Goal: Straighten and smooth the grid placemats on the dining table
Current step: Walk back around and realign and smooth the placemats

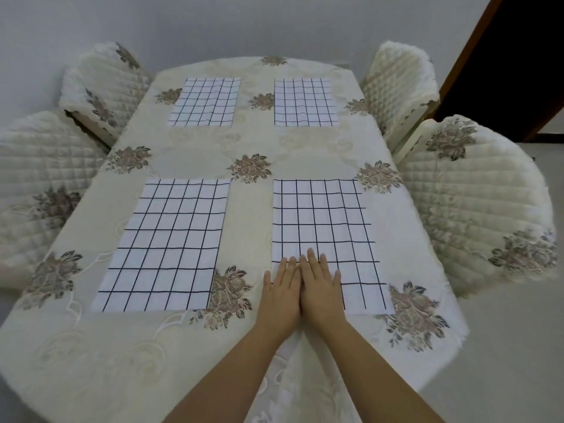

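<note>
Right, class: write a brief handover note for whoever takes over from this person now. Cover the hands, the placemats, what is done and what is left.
Left hand and right hand: open, flat, side by side on the near end of the near right placemat.
All four placemats lie on the tablecloth; the near left placemat looks flat and square.
To do: smooth the near right placemat outward; the far left placemat and far right placemat look slightly rippled at their near edges.

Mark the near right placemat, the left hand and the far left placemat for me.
near right placemat [323, 221]: head view, bare middle of the cloth.
left hand [282, 288]: head view, back of the hand.
far left placemat [206, 102]: head view, its centre.
</note>
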`<state>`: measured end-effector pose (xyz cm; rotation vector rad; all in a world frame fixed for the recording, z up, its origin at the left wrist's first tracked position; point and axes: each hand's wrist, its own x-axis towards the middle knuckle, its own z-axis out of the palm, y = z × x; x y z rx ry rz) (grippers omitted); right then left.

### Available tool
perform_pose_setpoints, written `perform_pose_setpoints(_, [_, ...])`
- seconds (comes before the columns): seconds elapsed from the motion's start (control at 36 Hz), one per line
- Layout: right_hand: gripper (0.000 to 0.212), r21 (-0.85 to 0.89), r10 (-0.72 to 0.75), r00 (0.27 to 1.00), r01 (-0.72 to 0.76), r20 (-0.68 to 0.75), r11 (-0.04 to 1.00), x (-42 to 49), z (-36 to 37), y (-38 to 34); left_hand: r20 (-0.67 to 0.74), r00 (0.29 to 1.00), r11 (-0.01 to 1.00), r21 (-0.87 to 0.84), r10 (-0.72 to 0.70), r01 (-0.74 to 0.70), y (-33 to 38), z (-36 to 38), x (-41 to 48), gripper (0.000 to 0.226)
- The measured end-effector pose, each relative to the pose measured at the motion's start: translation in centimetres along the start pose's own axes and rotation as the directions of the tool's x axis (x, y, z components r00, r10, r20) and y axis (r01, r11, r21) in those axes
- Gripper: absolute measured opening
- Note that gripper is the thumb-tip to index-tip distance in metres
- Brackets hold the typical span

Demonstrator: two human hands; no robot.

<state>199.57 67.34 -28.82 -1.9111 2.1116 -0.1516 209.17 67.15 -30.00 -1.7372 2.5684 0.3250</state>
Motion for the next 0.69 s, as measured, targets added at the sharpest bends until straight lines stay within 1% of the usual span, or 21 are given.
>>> perform_pose_setpoints(0.06, [0.049, -0.008, 0.013, 0.999, -0.013, 0.037, 1.0, -0.1, 0.9, 1.1, 0.029, 0.999, 0.999, -0.018, -0.035, 0.036, -0.3, 0.5, 0.1, 0.053])
perform_pose_setpoints(0.11, [0.052, -0.027, -0.024, 0.999, 0.025, 0.035, 0.999, -0.7, 1.4, 2.4, 0.008, 0.999, 0.998, -0.027, -0.053, 0.053, -0.8, 1.4, -0.1, 0.051])
perform_pose_setpoints(0.14, [0.053, -0.034, -0.049, 0.999, 0.05, 0.016, 0.998, -1.0, 1.6, 3.1, -0.027, 0.998, 0.998, -0.033, -0.048, 0.047, -1.1, 1.9, -0.3, 0.051])
perform_pose_setpoints(0.19, [0.056, -0.024, -0.058, 0.998, 0.058, 0.0, 0.998, -1.5, 1.8, 4.6, -0.064, 0.997, 0.998, -0.041, -0.046, 0.044, -1.5, 2.1, -0.7, 0.052])
perform_pose_setpoints(0.31, [0.068, -0.026, 0.013, 1.0, -0.014, -0.001, 1.0, -1.9, 1.0, 7.5, -0.078, 0.993, 0.995, -0.056, -0.087, 0.083, -2.3, 1.9, -1.3, 0.053])
perform_pose_setpoints(0.36, [0.073, -0.026, 0.058, 0.998, -0.058, -0.006, 0.998, -2.1, 0.6, 9.2, -0.116, 0.986, 0.992, -0.063, -0.117, 0.11, -3.1, 2.2, -1.8, 0.054])
perform_pose_setpoints(0.42, [0.076, -0.023, 0.118, 0.993, -0.119, -0.021, 0.993, -2.5, 0.2, 10.6, -0.169, 0.975, 0.988, -0.079, -0.142, 0.13, -3.9, 2.7, -2.5, 0.054])
perform_pose_setpoints(0.5, [0.077, 0.003, 0.203, 0.978, -0.203, -0.046, 0.979, -3.1, -0.6, 11.8, -0.167, 0.968, 0.981, -0.093, -0.186, 0.172, -5.0, 2.8, -3.9, 0.053])
perform_pose_setpoints(0.56, [0.074, 0.01, 0.219, 0.975, -0.219, -0.037, 0.976, -3.5, -0.9, 12.5, -0.183, 0.965, 0.981, -0.094, -0.187, 0.172, -5.7, 2.7, -5.0, 0.052])
perform_pose_setpoints(0.58, [0.068, 0.027, 0.222, 0.975, -0.222, -0.021, 0.975, -3.6, -1.0, 12.9, -0.216, 0.959, 0.981, -0.097, -0.186, 0.169, -6.0, 2.9, -5.5, 0.052])
perform_pose_setpoints(0.61, [0.061, 0.059, 0.235, 0.972, -0.235, -0.006, 0.97, -3.7, -1.3, 13.1, -0.189, 0.961, 0.975, -0.134, -0.202, 0.178, -6.3, 3.1, -6.0, 0.051])
perform_pose_setpoints(0.67, [0.049, 0.166, 0.261, 0.965, -0.254, -0.022, 0.953, -3.7, -1.7, 13.2, -0.191, 0.957, 0.961, -0.216, -0.217, 0.175, -6.1, 2.7, -6.6, 0.05])
perform_pose_setpoints(0.69, [0.044, 0.25, 0.279, 0.958, -0.254, -0.069, 0.934, -3.7, -1.9, 13.2, -0.193, 0.946, 0.94, -0.274, -0.26, 0.203, -5.9, 2.4, -6.6, 0.048])
